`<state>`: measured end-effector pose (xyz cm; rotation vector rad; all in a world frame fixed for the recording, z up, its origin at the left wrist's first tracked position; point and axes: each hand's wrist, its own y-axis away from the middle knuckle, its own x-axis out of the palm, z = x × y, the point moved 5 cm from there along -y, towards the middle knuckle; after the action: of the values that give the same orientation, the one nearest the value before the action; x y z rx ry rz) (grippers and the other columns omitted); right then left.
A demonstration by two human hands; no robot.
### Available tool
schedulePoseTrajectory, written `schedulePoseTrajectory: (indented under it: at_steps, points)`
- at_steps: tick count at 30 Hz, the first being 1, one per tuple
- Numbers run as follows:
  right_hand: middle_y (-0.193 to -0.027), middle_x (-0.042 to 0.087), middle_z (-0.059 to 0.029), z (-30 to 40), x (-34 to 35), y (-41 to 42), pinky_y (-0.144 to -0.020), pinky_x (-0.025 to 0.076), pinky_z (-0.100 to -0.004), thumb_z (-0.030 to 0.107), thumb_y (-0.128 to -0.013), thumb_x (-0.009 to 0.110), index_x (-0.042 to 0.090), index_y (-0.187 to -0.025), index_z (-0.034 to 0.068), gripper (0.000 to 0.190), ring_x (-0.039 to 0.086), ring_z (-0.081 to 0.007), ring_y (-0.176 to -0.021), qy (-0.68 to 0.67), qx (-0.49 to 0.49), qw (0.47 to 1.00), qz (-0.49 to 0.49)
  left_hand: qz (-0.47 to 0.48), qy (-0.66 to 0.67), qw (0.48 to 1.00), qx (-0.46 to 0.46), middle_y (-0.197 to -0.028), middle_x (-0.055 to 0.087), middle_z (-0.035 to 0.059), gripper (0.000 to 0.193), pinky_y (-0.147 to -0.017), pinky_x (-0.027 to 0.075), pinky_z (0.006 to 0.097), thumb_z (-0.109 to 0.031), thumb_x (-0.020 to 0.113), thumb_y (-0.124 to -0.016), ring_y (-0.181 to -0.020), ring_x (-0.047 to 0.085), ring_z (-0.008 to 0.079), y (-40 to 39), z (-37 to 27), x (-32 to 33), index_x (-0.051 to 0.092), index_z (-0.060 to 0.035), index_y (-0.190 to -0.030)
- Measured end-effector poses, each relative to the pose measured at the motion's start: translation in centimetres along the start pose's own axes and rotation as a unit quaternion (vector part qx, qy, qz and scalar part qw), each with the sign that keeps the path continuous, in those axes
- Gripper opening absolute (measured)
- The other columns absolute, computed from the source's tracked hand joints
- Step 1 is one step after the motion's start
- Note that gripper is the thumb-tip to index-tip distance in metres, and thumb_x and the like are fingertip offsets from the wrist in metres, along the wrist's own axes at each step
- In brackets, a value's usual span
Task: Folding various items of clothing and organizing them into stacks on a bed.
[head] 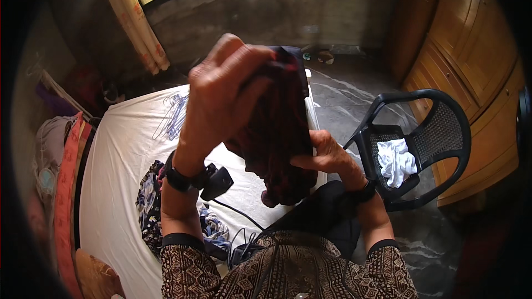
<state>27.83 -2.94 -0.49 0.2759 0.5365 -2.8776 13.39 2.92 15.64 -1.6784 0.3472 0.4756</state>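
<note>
A dark red-and-black patterned cloth garment (274,133) hangs in folds in front of me, above the edge of the bed. My left hand (228,87) is raised and pinches its upper end, slightly blurred. Lower down, my right hand (326,155) grips the garment's right side with thumb and fingers. Behind the upper end shows a dark navy piece of fabric (294,56); whether it belongs to the same garment I cannot tell. Part of the cloth is hidden by my left hand.
On the white bed sheet (120,141) lie several wire hangers (172,116) and crumpled patterned clothes (150,207). A black plastic armchair (432,95) holds a white cloth (396,162). Wooden cabinets (461,50) line the right. A black cable (239,211) runs from my left wrist.
</note>
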Motion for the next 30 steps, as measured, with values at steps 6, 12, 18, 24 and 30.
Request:
schedulePoseTrajectory:
  at_steps: [6, 12, 18, 24, 30]
  points:
    - [-0.092, 0.064, -0.0033, -9.2, -0.8, 4.6, -0.079, 0.047, -0.0261, 0.003, -0.072, 0.065, 0.057, -0.112, 0.001, 0.041, 0.056, -0.0079, -0.085, -0.022, 0.084, 0.996, -0.008, -0.139, -0.158, 0.977, -0.031, -0.078, 0.057, 0.0084, 0.016, -0.062, 0.046, 0.0334, -0.009, 0.066, -0.076, -0.071, 0.060, 0.0264, 0.0, 3.3, -2.1, 0.060, -0.0071, -0.091]
    - [-0.073, 0.062, -0.0050, -13.5, -1.3, 9.1, -0.067, 0.046, -0.0269, 0.011, -0.071, 0.066, 0.062, -0.093, 0.002, 0.024, 0.056, -0.0071, -0.072, 0.066, 0.152, 0.983, -0.080, -0.117, -0.311, 0.931, -0.151, -0.087, 0.062, 0.0109, 0.016, -0.068, 0.048, 0.0352, -0.019, 0.063, -0.081, -0.079, 0.062, 0.0305, 1.1, 6.7, -1.7, 0.061, -0.0074, -0.091]
    - [-0.074, 0.061, -0.0079, -15.9, -0.3, 10.9, -0.070, 0.047, -0.0284, 0.013, -0.071, 0.064, 0.060, -0.093, 0.001, 0.026, 0.059, -0.0129, -0.073, 0.126, 0.212, 0.963, -0.107, -0.106, -0.389, 0.896, -0.183, -0.085, 0.061, 0.0126, 0.016, -0.064, 0.049, 0.0411, -0.021, 0.061, -0.082, -0.077, 0.062, 0.0335, 2.5, 8.2, -0.5, 0.058, -0.0058, -0.088]
    - [-0.082, 0.062, -0.0101, -16.2, 1.1, 11.1, -0.074, 0.047, -0.0278, 0.010, -0.070, 0.066, 0.057, -0.101, 0.002, 0.034, 0.060, -0.0155, -0.079, 0.092, 0.177, 0.971, -0.133, -0.118, -0.410, 0.867, -0.256, -0.072, 0.060, 0.0164, 0.018, -0.057, 0.050, 0.0385, -0.017, 0.062, -0.079, -0.070, 0.064, 0.0315, 3.0, 9.6, -1.5, 0.055, -0.0031, -0.087]
    - [-0.089, 0.058, -0.0123, -12.7, 2.0, 10.8, -0.073, 0.049, -0.0340, -0.004, -0.074, 0.058, 0.058, -0.108, 0.007, 0.036, 0.060, -0.0282, -0.079, 0.234, 0.006, 0.922, -0.308, -0.197, 0.228, 0.852, -0.428, -0.069, 0.059, 0.0032, 0.009, -0.055, 0.047, 0.0294, -0.011, 0.062, -0.082, -0.058, 0.058, 0.0136, 4.7, 13.4, -0.6, 0.057, -0.0035, -0.083]
